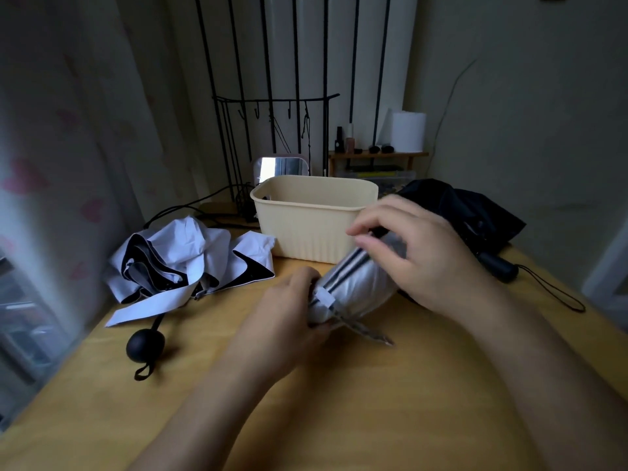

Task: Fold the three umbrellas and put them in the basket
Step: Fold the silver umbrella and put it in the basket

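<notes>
Yellow bench [373,419] in a dim room, cream basket [306,226] standing just behind my work: my left hand [289,314] curls its fingers round the lower end of the silver umbrella [356,287], I judge to steady it tilted over the bench so the cloth can be wound tight, while my right hand [424,256] arches over the upper end, fingers [368,228] bent and pinching the folds (blurred, so I can't say exactly where). White umbrella [176,263] and black umbrella [475,212] lie loose either side of the basket, likely waiting their turn.
</notes>
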